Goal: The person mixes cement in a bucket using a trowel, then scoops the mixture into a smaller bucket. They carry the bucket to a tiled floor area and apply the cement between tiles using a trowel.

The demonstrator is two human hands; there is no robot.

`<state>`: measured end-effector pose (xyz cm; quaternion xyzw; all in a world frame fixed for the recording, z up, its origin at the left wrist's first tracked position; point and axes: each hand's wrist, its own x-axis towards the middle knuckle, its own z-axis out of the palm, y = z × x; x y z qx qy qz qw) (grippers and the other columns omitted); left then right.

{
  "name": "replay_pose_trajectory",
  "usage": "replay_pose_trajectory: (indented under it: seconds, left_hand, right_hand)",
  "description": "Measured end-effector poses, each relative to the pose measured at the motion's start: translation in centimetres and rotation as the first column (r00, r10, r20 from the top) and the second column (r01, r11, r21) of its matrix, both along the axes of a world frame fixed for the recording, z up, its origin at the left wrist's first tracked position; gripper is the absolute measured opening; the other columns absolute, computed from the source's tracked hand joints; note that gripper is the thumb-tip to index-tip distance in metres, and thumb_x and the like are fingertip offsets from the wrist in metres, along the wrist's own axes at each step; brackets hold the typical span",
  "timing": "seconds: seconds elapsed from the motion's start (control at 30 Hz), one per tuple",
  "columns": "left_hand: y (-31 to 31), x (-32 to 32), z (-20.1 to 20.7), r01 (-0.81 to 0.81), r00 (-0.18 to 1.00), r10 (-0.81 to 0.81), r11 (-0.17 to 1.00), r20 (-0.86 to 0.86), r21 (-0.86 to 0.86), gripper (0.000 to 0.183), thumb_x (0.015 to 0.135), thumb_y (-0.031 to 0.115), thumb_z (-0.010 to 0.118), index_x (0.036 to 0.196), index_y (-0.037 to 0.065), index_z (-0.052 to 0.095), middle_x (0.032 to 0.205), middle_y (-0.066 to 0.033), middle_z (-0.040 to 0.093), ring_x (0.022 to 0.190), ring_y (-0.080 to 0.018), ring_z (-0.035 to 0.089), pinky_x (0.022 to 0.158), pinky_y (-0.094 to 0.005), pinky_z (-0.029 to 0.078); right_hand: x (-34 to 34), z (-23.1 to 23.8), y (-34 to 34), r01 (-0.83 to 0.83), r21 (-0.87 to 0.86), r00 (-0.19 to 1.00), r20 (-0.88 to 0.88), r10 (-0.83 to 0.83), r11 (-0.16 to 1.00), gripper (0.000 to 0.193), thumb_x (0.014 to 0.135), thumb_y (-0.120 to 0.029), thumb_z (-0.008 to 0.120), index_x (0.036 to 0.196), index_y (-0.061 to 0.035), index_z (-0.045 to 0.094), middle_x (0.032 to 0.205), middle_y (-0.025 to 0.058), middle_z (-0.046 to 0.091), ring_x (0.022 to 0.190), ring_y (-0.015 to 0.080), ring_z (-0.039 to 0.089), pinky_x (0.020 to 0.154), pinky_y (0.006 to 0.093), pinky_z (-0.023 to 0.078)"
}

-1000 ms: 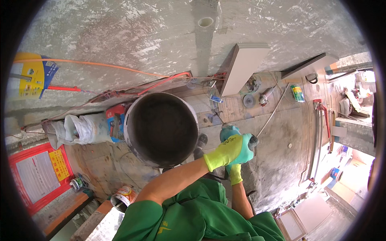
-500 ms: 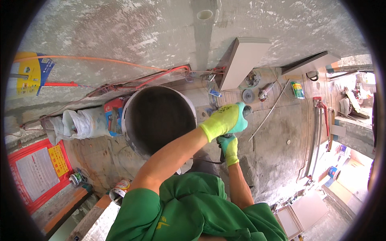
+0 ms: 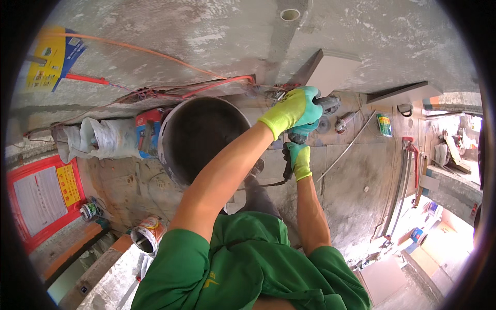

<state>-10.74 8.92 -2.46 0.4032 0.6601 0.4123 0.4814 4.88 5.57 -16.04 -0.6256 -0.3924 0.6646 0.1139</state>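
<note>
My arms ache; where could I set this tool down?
The widest, mostly bare floor lies between the thin rod and long bars. A smaller patch lies between the white sack and small pail. Crowded: along the wall, around the leaning boards, green packet and grinder, beyond your left hand and the held tool.

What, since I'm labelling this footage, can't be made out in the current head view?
All in the head view:
Power tool: the left hand covers part of its body; its far end is too blurred to identify any attachment.
Bucket: too dark inside to tell contents; the left forearm hides part of its rim.
Yellow-and-blue sheet: its left edge fades into the dark lens border.
</note>
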Motion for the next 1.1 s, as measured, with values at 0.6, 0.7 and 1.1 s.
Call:
replay_pose_trajectory:
  seconds: [0.6,0.7,1.1]
  left_hand:
    - [-40.6,-1.8,-15.8,-0.437,0.811,0.213,0.840,-0.545,-0.323,0.041,0.079,0.019,0.061,0.110,-0.008,0.058,0.113,-0.0204,0.063,0.107,-0.0341,0.059,0.090,-0.0368,0.046]
    - [-51.7,2.6,-16.8,-0.488,0.837,0.094,0.574,-0.540,-0.657,0.035,0.077,0.031,0.059,0.099,0.005,0.065,0.101,-0.0254,0.062,0.097,-0.0429,0.058,0.084,-0.0456,0.047]
    - [-62.3,16.0,-13.9,-0.712,0.516,0.832,0.285,-0.204,-0.642,0.027,0.086,0.030,0.054,0.096,0.006,0.064,0.075,-0.0128,0.065,0.066,-0.0255,0.062,0.057,-0.0390,0.049]
  right_hand:
    - [-4.0,-2.2,0.3,-0.163,0.016,0.986,0.044,0.162,0.986,0.009,0.075,-0.003,0.061,0.081,0.0033,0.061,0.066,0.0119,0.061,0.051,0.0233,0.060,0.043,0.0338,0.047]
    - [-6.7,-2.3,1.0,-0.154,-0.015,0.987,0.041,0.155,0.988,0.008,0.075,-0.003,0.061,0.080,0.0032,0.061,0.066,0.0124,0.061,0.052,0.0240,0.061,0.043,0.0351,0.047]
    - [-18.6,-8.1,4.4,-0.102,0.008,0.961,-0.257,0.101,0.995,0.024,0.078,-0.017,0.067,0.094,-0.0011,0.059,0.078,0.0162,0.061,0.059,0.0333,0.062,0.052,0.0460,0.050]
